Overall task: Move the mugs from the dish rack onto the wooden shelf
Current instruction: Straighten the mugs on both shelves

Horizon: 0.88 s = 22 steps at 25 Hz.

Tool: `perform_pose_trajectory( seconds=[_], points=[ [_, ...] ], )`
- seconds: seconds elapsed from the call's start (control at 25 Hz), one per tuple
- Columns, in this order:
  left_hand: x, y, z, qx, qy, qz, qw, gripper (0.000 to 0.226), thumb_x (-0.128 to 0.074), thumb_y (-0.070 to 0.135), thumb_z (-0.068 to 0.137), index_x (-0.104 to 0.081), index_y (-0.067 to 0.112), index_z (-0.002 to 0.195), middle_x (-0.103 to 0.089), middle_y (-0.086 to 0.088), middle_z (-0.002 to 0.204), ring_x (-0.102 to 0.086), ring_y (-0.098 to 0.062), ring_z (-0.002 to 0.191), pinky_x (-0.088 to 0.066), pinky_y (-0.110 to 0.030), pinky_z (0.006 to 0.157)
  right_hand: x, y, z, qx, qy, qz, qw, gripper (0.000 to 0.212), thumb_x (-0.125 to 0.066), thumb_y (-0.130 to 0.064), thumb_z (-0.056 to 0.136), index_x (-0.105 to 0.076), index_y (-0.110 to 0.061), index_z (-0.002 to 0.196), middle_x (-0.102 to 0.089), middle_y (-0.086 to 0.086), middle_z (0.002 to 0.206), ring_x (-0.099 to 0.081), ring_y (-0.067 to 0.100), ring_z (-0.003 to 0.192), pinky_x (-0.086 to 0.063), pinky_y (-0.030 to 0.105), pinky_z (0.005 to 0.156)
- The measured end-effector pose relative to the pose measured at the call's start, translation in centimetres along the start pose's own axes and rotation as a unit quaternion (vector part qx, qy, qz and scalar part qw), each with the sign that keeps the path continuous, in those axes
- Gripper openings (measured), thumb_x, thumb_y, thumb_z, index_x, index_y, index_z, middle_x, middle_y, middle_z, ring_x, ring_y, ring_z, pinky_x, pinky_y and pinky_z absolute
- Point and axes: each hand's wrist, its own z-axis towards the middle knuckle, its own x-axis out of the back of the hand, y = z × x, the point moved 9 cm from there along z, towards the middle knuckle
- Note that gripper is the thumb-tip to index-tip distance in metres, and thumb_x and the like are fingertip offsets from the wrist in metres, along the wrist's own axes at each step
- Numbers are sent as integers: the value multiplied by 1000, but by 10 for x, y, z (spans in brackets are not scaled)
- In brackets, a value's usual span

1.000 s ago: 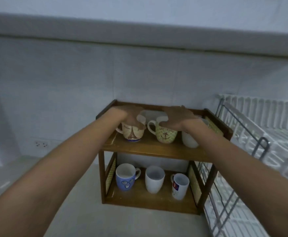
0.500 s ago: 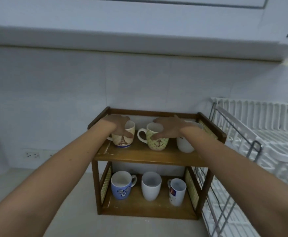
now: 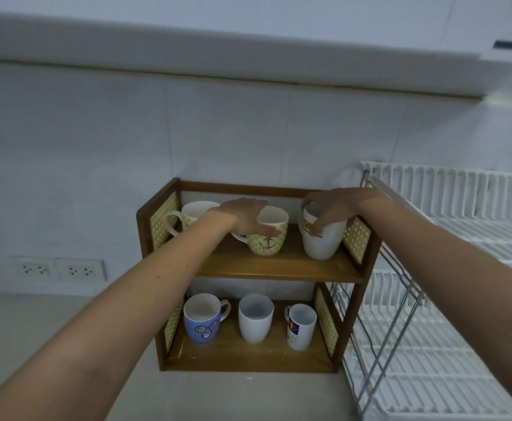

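Gripping the rim of the white mug (image 3: 321, 238) from above, the right hand (image 3: 337, 205) closes its fingers on it at the right end of the wooden shelf's (image 3: 279, 270) upper tier, while the left hand (image 3: 245, 215) clasps the anchor mug (image 3: 268, 238) at centre. A cream mug (image 3: 192, 212) stands left; three more mugs occupy the lower tier, and the white dish rack (image 3: 449, 268) stands just beside the shelf

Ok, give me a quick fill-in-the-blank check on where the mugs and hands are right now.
1. The wooden shelf holds ___ mugs in all.
2. The right hand grips the white mug on the ___ tier.
3. The left hand rests on the mug printed with an ___.
4. The blue mug stands at the ___ end of the lower tier.

Missing words: six; upper; anchor; left
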Motion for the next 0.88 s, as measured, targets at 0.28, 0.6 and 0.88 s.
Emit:
perform_pose_trajectory(
  seconds=[0.28,0.6,0.88],
  points=[
    [0,-3,2,9,6,20,1000,89,-55,63,80,-18,22,150,-30,-4,156,-34,-26,138,-32,-41,107,3,0,-1,34,0,-40,999,95,-85,-14,57,-33,-26,135,-40,3,140,-44,22,112,-51,39,82],
    [-1,17,-29,-57,100,48,992,76,-46,54,91,-14,19,151,-19,-5,160,-17,-21,146,-9,-42,119,5,-23,-26,74,98,14,992,86,-75,-16,70,-27,-25,141,-40,6,140,-44,29,121,-44,35,84],
    [-101,23,-152,-367,161,118,909,16,-51,23,91,-63,16,100,-68,-2,94,-61,-17,85,-51,-29,75,-150,-88,-75,223,-16,209,952,14,-55,-28,75,-66,-34,81,-68,-16,75,-61,-3,68,-45,12,60]
  ],
)
